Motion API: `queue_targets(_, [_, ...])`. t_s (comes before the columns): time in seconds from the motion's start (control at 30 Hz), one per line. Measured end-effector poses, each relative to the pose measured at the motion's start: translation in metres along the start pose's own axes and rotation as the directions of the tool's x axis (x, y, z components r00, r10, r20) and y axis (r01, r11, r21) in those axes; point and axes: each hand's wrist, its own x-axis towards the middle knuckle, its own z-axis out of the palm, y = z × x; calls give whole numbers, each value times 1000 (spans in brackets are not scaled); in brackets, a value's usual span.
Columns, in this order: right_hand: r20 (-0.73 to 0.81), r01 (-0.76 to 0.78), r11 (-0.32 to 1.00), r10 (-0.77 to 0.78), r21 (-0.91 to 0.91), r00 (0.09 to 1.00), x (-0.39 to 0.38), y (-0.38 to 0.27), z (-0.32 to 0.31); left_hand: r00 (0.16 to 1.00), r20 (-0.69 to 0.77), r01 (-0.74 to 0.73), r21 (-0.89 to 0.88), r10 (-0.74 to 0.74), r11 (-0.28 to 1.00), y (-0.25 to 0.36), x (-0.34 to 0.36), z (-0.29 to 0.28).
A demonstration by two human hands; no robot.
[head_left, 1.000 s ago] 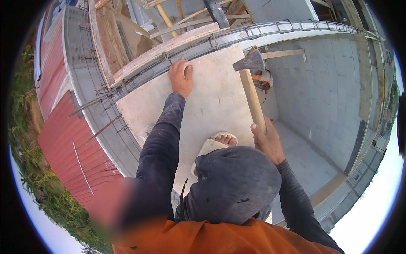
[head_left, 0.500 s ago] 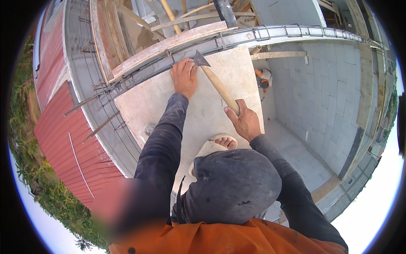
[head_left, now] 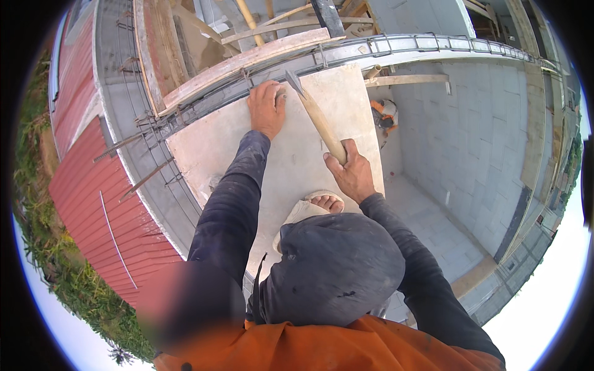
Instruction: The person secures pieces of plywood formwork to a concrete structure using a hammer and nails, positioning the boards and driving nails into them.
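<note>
My right hand [head_left: 354,173] grips the pale wooden handle of a hatchet [head_left: 325,127] near its lower end. Its dark metal head lies at the far edge of a pale board [head_left: 318,167], just right of my left hand. My left hand [head_left: 267,110] rests at that far edge with its fingers together and bent; whatever they may hold is hidden. On the board, between my forearms, a foot in a pale sandal [head_left: 325,202] shows in front of my bent knee [head_left: 340,272] in dark cloth.
Steel rebar [head_left: 383,46] runs past the board's far edge, beside a timber plank [head_left: 247,65]. A red metal roof [head_left: 102,210] slopes away at left. Right of the board is a drop into a room with a grey block wall [head_left: 464,130]; a person in orange [head_left: 387,116] is below.
The hatchet has turned, so its head looks narrower, and its head has shifted slightly away from my left hand. Both hands have moved slightly left in the view.
</note>
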Motion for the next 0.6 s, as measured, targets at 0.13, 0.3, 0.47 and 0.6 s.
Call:
queue_targets(0.13, [66, -85, 995, 82, 49, 995, -3, -4, -5, 977, 213, -80, 231, 30, 970, -7, -26, -27])
queue_targets(0.3, [45, -28, 990, 22, 139, 999, -3, -12, 5, 919, 390, -99, 354, -51, 930, -13, -34, -32])
queue_targets(0.47, [-15, 24, 998, -24, -52, 1000, 28, 24, 37, 901, 431, -96, 312, -51, 945, -11, -29, -32])
queue_targets(0.6, [6, -15, 1000, 15, 0, 1000, 26, 1, 28, 907, 418, -100, 324, -48, 941, -14, -34, -33])
